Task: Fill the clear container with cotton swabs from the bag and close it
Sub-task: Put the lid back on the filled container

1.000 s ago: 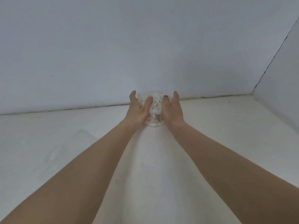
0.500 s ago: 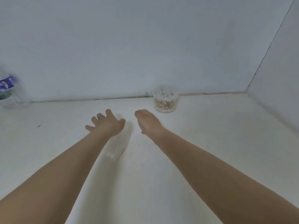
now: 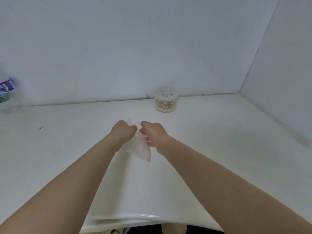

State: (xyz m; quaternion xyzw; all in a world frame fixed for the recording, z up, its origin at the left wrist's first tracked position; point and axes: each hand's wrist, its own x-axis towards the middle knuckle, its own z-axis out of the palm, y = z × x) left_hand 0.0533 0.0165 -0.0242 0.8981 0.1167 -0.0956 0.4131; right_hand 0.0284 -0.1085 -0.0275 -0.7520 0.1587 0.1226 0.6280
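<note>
The clear round container (image 3: 166,101) stands by the back wall, packed with cotton swabs. It looks covered, though I cannot tell if a lid is on. Nearer to me, both hands hold a clear plastic zip bag (image 3: 139,148) with a red seal line. My left hand (image 3: 124,131) grips its upper left part with curled fingers. My right hand (image 3: 152,135) pinches the bag on its right side. The bag hangs down between my wrists and looks flat, with little or nothing inside.
A clear water bottle (image 3: 7,94) with a blue label stands at the far left against the wall. The white tabletop (image 3: 219,149) meets white walls at the back and right. Its front edge runs just below my forearms.
Both hands left the container at the back wall and drew back toward me. They came down on the plastic bag lying on the table and now hold it together.
</note>
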